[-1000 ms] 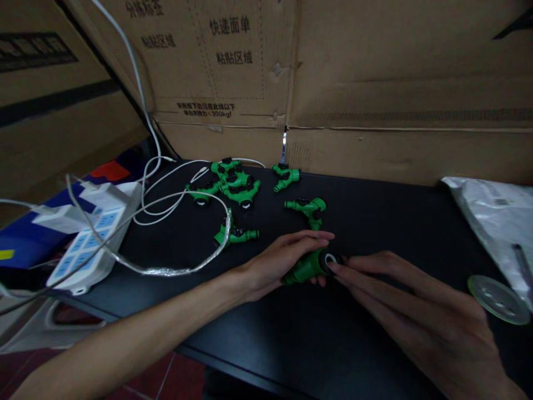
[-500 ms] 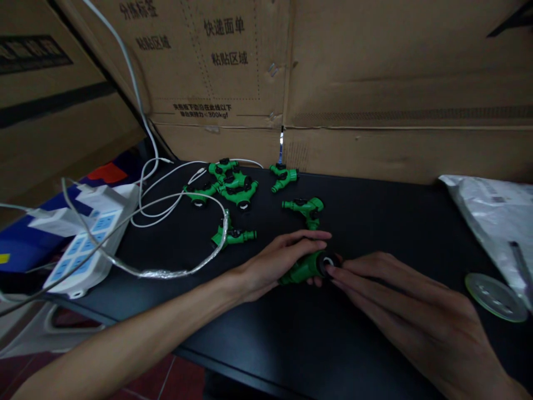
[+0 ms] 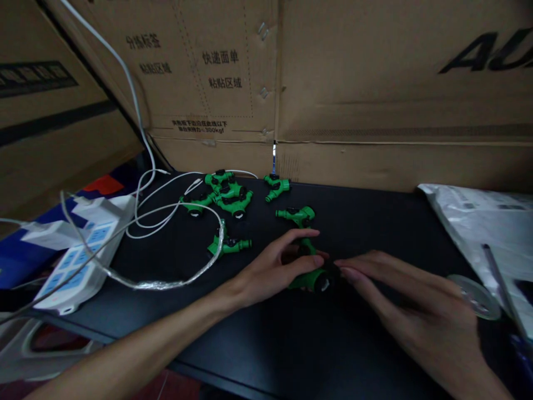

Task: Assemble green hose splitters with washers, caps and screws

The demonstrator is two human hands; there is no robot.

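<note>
My left hand (image 3: 277, 266) is closed around a green Y-shaped hose connector (image 3: 310, 279), just above the black table top. The connector's black round end, with a pale ring inside, faces toward me and to the right. My right hand (image 3: 410, 297) is right beside that end with thumb and fingertips pinched together. What sits in the pinch, if anything, is too small and dark to make out. Behind my left hand lies another green hose connector (image 3: 306, 214) with a black valve. A further connector (image 3: 233, 245) rests left of my left hand.
Several green connectors (image 3: 233, 191) lie clustered at the back left, and one (image 3: 277, 188) stands near the cardboard wall (image 3: 353, 83). White cables loop over a power strip (image 3: 87, 255) on the left. On the right are a plastic bag (image 3: 470, 216), a round disc (image 3: 478, 297) and a pen (image 3: 499, 278).
My right fingertips have drawn back slightly from the connector's black end. My left hand has turned the connector a little, its end now lower. The whole view has shifted slightly.
</note>
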